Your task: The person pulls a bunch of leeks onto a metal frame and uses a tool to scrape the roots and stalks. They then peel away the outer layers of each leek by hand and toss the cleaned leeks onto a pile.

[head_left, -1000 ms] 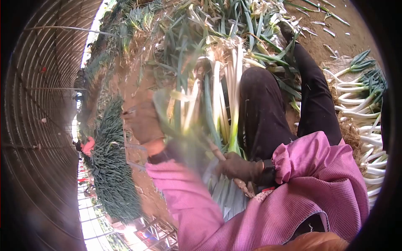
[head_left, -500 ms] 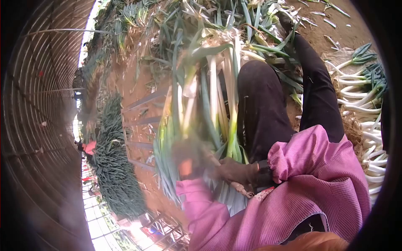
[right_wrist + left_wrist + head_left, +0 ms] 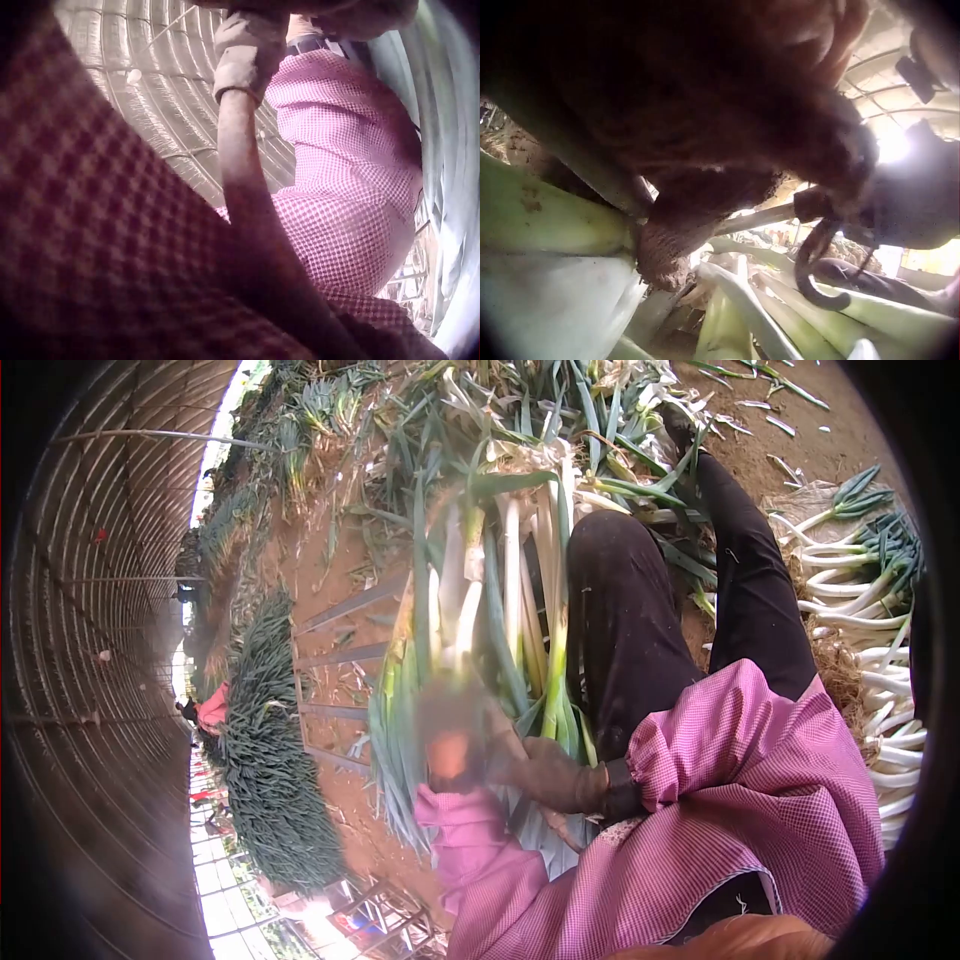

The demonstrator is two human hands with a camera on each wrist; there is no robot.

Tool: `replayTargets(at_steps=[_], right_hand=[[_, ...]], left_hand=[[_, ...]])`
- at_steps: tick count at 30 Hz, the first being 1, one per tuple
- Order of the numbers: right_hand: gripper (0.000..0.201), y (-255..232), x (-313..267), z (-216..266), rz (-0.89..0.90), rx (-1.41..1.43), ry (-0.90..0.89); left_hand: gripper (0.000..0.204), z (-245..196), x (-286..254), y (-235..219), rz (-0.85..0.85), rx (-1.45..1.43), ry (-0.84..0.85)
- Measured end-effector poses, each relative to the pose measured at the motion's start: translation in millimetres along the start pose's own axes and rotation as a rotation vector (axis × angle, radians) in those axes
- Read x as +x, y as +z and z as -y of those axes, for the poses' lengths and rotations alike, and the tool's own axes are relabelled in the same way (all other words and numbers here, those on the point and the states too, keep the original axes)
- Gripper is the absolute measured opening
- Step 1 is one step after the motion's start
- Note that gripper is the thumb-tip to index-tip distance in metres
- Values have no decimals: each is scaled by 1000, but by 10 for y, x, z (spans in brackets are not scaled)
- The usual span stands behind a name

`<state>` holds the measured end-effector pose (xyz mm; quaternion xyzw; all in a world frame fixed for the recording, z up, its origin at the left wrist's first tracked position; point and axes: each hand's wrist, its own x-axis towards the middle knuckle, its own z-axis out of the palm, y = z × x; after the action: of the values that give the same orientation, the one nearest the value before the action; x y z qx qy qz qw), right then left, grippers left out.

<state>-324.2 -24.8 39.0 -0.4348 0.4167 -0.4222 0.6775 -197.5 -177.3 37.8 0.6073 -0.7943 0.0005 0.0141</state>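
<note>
My gloved right hand (image 3: 562, 775) grips a thin wooden stick (image 3: 507, 732) in front of my lap. Up close, the stick (image 3: 238, 142) has a pale band wrapped round its upper part. My gloved left hand (image 3: 447, 710) is blurred, low among the standing leeks, beside the stick's upper end. White leek stalks (image 3: 466, 625) rise just beyond it. From the left wrist, the muddy glove (image 3: 664, 259) dips between a thick pale-green leek (image 3: 551, 225) and other stalks; I cannot tell what it holds. A dark curled strip (image 3: 814, 274) hangs below the glove.
Trimmed white leeks (image 3: 850, 590) lie in a row on my right. A large heap of green leeks (image 3: 270, 760) stands at left, with a person (image 3: 212, 707) beyond. Grey strips (image 3: 345, 655) lie on the soil. Leafy leeks (image 3: 540, 420) cover the ground ahead.
My left hand has come from the far left in to the leek stalks before my lap, and a loose leaf near it has swung rightward. My right hand stays nearly in place, holding the stick.
</note>
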Motion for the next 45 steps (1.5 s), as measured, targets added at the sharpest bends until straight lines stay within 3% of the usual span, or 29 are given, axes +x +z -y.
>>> replayTargets(at_steps=[2,4,6,7,11,13,15,18,22,25,28,30,32,36,38,40,45], right_hand=[[23,-54,80,46,-75,42,48],[18,-113,188,-19,-145,-182,-92],[18,-182,340,-181,-184,-693,-416],[17,-239,403,-252,-274,-658,-607],[30,-430,513,-42,-261,-635,-425],[32,-522,699,-112,-221,-656,-350],[36,-612,814,-138,-259,-780,-415],[23,-722,921,-22,-363,-779,-449],[21,-804,1095,-11,-479,-636,-539],[24,-736,1011,58,-487,-692,-502],[39,-640,802,39,-274,-430,-445],[16,-588,763,75,-259,-161,-278],[10,-636,730,136,-251,-397,-432],[15,-610,839,28,-228,85,-214],[18,-599,824,39,-228,167,-171],[21,-601,939,23,-289,112,-131],[30,-838,1014,181,-239,-70,-109]], left_hand=[[41,-152,-73,-89,24,-78,-7],[40,-282,-135,-191,46,-144,-12],[39,-335,-175,-222,90,-127,20],[39,-346,-186,-240,121,-70,61],[37,-314,-205,-249,266,154,256],[33,-242,-104,-166,325,54,301],[28,-214,-2,-100,394,-94,326],[25,-433,13,-191,214,-152,448],[25,-145,121,-6,244,97,623],[27,-46,171,-74,223,-69,605],[27,-35,144,-189,254,-208,656],[28,-2,151,-179,277,-278,664],[28,44,137,-156,292,-344,655],[28,136,63,-88,320,-496,605],[29,185,4,-42,334,-590,548],[29,226,-76,12,345,-707,461],[30,380,-387,190,443,-946,135]])
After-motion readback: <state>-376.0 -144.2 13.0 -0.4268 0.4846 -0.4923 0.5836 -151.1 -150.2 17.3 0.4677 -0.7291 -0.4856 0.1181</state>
